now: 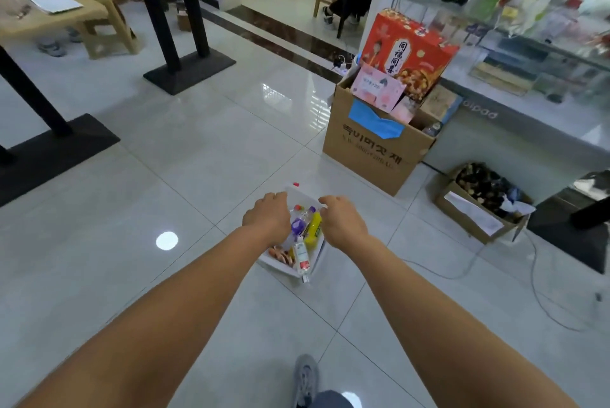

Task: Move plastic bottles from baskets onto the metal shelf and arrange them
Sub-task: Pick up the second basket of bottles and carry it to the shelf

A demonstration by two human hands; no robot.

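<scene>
A white plastic basket is held out in front of me above the tiled floor. My left hand grips its left rim and my right hand grips its right rim, fingers curled over the edges. Inside lie several plastic bottles: a yellow one, one with a purple label, and a clear one with a white and red label whose cap pokes over the near edge. Orange packets lie in the near left corner. No metal shelf is plainly visible.
A large cardboard box stuffed with a red gift carton stands ahead right. A smaller open box and loose cables lie further right by a glass counter. Wooden tables with black bases stand left. My shoe shows below.
</scene>
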